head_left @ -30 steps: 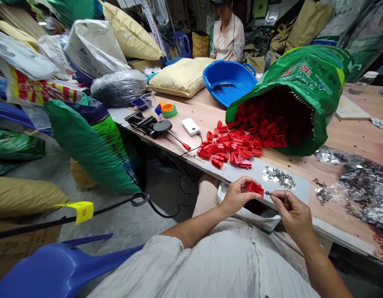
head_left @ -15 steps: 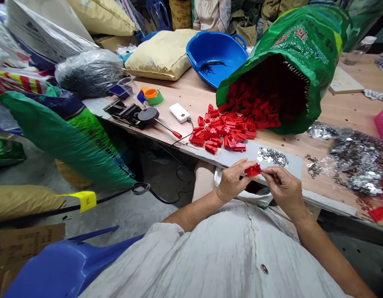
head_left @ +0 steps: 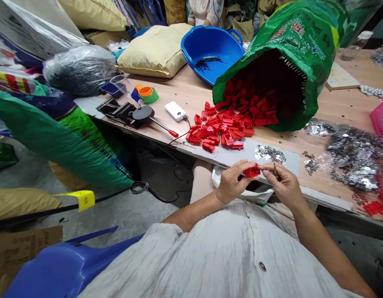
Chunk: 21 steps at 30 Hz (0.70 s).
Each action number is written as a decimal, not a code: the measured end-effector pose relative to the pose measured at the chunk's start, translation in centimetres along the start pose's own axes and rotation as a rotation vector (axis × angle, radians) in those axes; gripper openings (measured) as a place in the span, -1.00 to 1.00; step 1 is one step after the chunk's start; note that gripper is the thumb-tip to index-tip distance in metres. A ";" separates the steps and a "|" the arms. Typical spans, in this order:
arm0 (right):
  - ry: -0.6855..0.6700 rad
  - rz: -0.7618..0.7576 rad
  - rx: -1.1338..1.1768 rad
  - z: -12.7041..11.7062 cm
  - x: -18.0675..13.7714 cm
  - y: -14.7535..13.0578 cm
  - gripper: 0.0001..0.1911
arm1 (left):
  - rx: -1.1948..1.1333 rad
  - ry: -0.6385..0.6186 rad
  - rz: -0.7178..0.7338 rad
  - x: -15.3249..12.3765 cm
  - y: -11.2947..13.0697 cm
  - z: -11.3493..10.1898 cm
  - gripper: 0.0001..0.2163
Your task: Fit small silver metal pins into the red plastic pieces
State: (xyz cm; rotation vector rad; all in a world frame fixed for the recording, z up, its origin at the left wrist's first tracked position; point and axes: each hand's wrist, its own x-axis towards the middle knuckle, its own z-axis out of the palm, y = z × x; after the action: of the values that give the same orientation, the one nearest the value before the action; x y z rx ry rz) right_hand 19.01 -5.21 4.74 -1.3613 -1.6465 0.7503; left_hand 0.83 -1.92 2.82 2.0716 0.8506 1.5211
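Note:
My left hand (head_left: 233,182) pinches a small red plastic part (head_left: 251,170) between thumb and fingers, just off the table's front edge. Close to its right side is my right hand (head_left: 281,182), fingertips at the part's edge. A slim tool with a brownish handle (head_left: 276,171) is held in the right hand, its tip pointing up; its kind is not clear. Whether those fingertips also hold a small piece I cannot make out. Beyond the hands lie a pile of red plastic parts (head_left: 225,126) and a heap of small shiny metal pieces (head_left: 270,154) on a grey sheet.
A green sack (head_left: 303,45) lies tipped, spilling red parts. Behind are a blue basin (head_left: 216,45) and a beige sack (head_left: 156,49). To the left sit a white power bank (head_left: 175,111) and a black lever device (head_left: 129,114). Bagged metal pieces (head_left: 355,153) are at right.
The tool in my right hand has swung from pointing at the red part to pointing upward, and the right fingertips have moved to the part's edge. The view has shifted slightly.

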 end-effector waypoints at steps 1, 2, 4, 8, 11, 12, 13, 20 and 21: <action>0.004 0.065 0.023 -0.1 -0.1 0.2 -0.80 | -0.002 -0.004 -0.005 0.0 0.0 0.0 -0.64; 0.013 0.121 0.044 -0.1 -0.2 0.4 -0.79 | -0.004 -0.009 -0.005 0.0 0.1 0.0 -0.63; 0.024 0.196 0.095 0.0 -0.3 0.7 -0.79 | -0.010 -0.015 -0.001 0.1 0.2 0.0 -0.63; -0.030 0.263 0.253 0.3 -0.1 0.8 -0.75 | -0.042 -0.041 0.043 0.1 0.3 0.0 -0.66; -0.111 0.325 0.389 0.3 0.1 1.1 -0.70 | -0.099 -0.094 0.043 -0.1 0.2 0.1 -0.70; -0.136 0.344 0.425 0.4 0.2 1.3 -0.68 | -0.116 -0.113 0.025 -0.3 0.1 0.2 -0.71; -0.158 0.361 0.454 0.4 0.2 1.5 -0.65 | -0.131 -0.131 0.004 -0.4 0.0 0.3 -0.72; -0.196 0.466 0.566 1.4 -0.8 2.6 -0.61 | -0.180 -0.185 -0.090 -1.6 -0.7 0.4 -0.72; -0.207 0.482 0.587 1.5 -1.0 2.7 -0.62 | -0.192 -0.194 -0.109 -1.8 -0.7 0.4 -0.72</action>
State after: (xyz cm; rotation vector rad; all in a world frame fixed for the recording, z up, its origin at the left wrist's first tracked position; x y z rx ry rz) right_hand 19.00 -5.49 1.53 -1.2721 -1.1005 1.5599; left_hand 0.68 -2.61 0.99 1.9611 0.7028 1.2686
